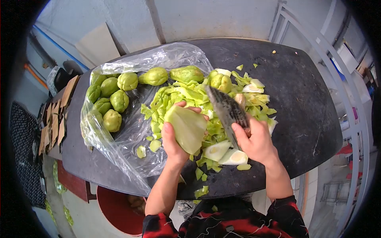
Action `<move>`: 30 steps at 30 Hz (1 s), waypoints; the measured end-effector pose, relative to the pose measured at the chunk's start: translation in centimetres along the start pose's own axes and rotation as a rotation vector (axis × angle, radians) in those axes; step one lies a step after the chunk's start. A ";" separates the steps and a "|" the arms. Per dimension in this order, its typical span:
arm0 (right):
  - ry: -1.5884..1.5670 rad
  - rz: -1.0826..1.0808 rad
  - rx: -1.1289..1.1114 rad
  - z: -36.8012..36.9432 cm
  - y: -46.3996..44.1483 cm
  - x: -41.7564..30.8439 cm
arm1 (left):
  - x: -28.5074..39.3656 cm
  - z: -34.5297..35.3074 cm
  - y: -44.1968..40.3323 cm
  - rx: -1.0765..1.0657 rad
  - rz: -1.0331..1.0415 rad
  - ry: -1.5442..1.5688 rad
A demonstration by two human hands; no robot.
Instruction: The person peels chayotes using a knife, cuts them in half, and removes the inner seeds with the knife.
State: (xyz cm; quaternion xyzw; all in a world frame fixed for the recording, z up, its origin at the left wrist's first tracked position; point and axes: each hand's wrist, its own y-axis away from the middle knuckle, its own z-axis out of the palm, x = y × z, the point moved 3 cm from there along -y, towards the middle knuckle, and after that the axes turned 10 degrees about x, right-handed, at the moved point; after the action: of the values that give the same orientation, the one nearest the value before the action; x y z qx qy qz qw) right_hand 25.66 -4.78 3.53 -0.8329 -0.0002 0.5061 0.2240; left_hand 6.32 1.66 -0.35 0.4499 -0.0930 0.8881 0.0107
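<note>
My left hand (174, 144) is closed around a pale, mostly peeled chayote (188, 129), held above the table. In my right hand (256, 139) is a broad-bladed knife (224, 105), its dark, wet-looking blade pointing up and away to the left. Blade and chayote are apart. Beneath both hands lies a heap of green peelings (178, 95). Cut pale chayote pieces (232, 156) rest near the table's front, and more cut pieces (254, 86) lie behind the knife. The knife's handle is mostly hidden by my right fingers.
Several whole green chayotes (119, 101) sit on a clear plastic bag (139, 164) at the left of the dark table (305, 119). Below the front edge stands a red bucket (115, 210) with pale contents. A grey metal railing (317, 35) runs along the right.
</note>
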 end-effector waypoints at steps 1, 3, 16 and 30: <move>-0.059 0.021 0.018 -0.1 -0.1 0.7 | -0.1 -0.2 -0.2 0.036 -0.098 0.144; -0.178 0.088 0.028 -0.3 0.0 1.2 | 0.1 -0.6 -0.9 0.079 -0.164 0.231; -0.420 0.198 0.110 -2.8 -0.1 3.4 | 4.7 -5.2 -2.4 0.182 -0.187 0.395; -0.406 0.149 0.258 -6.5 0.0 3.4 | 18.5 -43.9 32.9 0.953 0.415 -0.705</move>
State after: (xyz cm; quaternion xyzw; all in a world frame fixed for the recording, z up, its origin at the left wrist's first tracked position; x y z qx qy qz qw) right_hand 32.77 -6.44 3.17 -0.6766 0.0806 0.6738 0.2859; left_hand -43.09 -24.18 -15.99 0.6435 0.2298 0.6139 -0.3952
